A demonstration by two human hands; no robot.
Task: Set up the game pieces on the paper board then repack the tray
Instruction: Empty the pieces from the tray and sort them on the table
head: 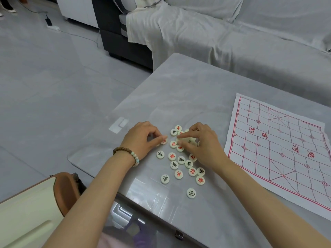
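Grey glass table (179,86) stands before a cloth-covered sofa (232,42). Left hand (141,138): thumb and forefinger curl and pinch a red-marked piece (164,141) at their tips. Loose pieces (180,160) lie face-up between both wrists. Right hand (202,142): fingers curl around clustered pieces (190,139) under the knuckles. Paper board (279,149) lies flat, just beside the right forearm.

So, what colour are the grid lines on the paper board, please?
Red, on the white paper board; the head view shows them best.
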